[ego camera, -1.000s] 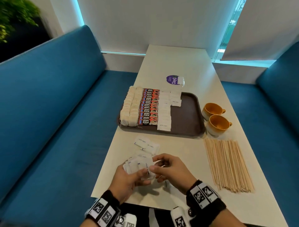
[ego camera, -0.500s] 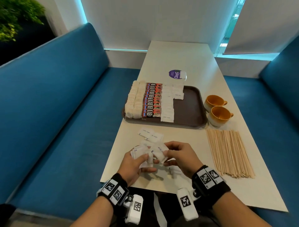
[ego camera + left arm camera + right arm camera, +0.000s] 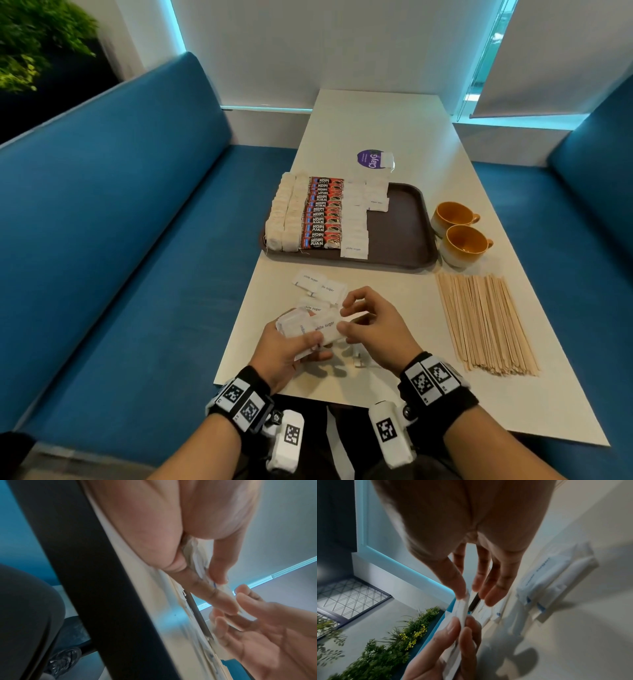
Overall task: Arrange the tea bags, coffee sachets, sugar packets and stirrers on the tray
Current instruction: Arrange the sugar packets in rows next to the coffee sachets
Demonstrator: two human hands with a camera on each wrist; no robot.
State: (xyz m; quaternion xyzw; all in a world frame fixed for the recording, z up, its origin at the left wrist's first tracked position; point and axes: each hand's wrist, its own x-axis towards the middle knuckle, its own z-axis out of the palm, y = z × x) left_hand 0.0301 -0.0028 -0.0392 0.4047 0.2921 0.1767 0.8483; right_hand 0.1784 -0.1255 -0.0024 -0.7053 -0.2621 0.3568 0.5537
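Near the table (image 3: 394,346) edge, short of the tray (image 3: 400,222), the left hand (image 3: 284,349) grips a fanned stack of sugar packets (image 3: 310,330), thumb curled over the top one. The right hand (image 3: 373,329) pinches that stack's right end between thumb and fingertips (image 3: 460,588), and the right wrist view shows the packets edge-on between both hands. A few loose packets (image 3: 320,286) lie on the table between the hands and the tray.

These look light, thin and limp paper (with loose sugar shifting inside, I'd judge), so a stack will likely splay or slide if held by one corner. Better to take it across the short ends, thumb on top and fingers beneath, squaring the edges before laying it down.

On the tray, tea bags (image 3: 286,214) fill the left side, coffee sachets (image 3: 323,214) run beside them, then sugar rows (image 3: 356,222); the tray's right part is bare. Stirrers (image 3: 486,322) wait on the table to the tray's right and nearer the person, below two cups (image 3: 459,233).

Against a second ago, the hands sit in much the same spot and the left-hand grip is unchanged, but the right fingers have spread upward, lifting off the stack's top. The tray's rows are unchanged.
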